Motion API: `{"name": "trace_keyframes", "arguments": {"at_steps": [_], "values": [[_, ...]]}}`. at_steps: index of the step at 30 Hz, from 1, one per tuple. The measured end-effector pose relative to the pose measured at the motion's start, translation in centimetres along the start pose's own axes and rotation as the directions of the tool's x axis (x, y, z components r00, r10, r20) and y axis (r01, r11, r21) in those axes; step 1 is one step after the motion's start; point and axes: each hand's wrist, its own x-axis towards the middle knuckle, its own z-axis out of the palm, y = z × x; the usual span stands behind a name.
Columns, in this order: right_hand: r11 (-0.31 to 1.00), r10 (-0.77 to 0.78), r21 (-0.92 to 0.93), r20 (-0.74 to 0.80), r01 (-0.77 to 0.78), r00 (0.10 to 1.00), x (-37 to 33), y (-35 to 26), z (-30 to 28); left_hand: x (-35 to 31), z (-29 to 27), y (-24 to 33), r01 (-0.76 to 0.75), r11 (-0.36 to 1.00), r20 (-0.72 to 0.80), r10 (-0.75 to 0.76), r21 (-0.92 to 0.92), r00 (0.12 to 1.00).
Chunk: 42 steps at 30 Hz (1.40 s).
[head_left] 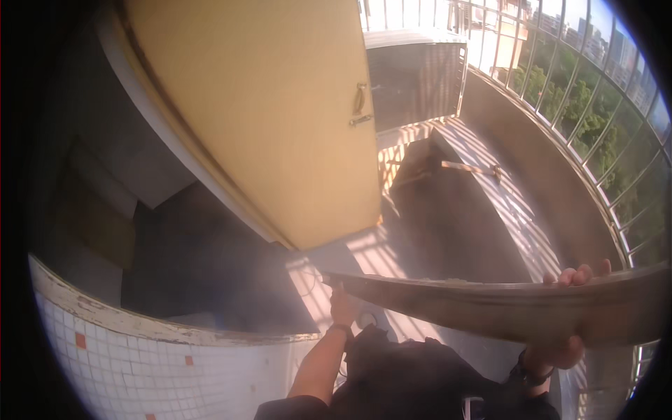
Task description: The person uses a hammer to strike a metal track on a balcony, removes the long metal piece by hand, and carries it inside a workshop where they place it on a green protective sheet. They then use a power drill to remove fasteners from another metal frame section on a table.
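Note:
A long brown-grey wooden board (448, 304) lies crosswise in front of my body, its flat side toward me and its right end running out toward the picture's edge. My right hand (565, 350) grips it near that end, with fingertips curled over the upper edge and the rest of the hand at the lower edge. At the narrow-looking left end is my left hand (341, 306), closed around the board's tip; its fingers are partly hidden. A dark band circles each wrist.
A yellow door (259, 126) with a metal handle stands ajar ahead, beside a dark doorway on the left. Behind it sits a white-framed box (416, 84). A barred railing (588, 98) curves along the right. A wooden stick (469, 168) and a white-tiled wall (140, 364) also show.

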Motion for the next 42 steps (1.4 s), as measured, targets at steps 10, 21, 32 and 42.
{"name": "trace_keyframes", "arguments": {"at_steps": [10, 21, 32, 42], "values": [[0.947, 0.223, 0.238, -0.004, -0.215, 0.975, 1.9, 16.4, 19.0, 6.9, -5.5, -16.4, 0.479, 0.809, 0.325, -0.376, -0.342, 0.868], [0.949, 0.303, 0.092, 0.008, -0.303, 0.953, 2.2, 30.2, 31.9, 23.2, -20.6, -19.5, 0.204, -0.384, 0.368, -0.423, -0.901, 0.828], [0.854, 0.506, -0.256, 0.607, -0.452, 0.613, 4.4, 48.8, 36.1, 35.4, -27.1, -40.1, 0.222, 0.968, -0.478, -0.250, -0.115, 0.842], [0.736, 0.677, -0.519, 0.588, -0.435, 0.443, 2.2, 58.6, 53.4, 49.0, -42.7, -52.8, -0.084, -0.246, 0.132, -0.744, -0.966, 0.655]]}}
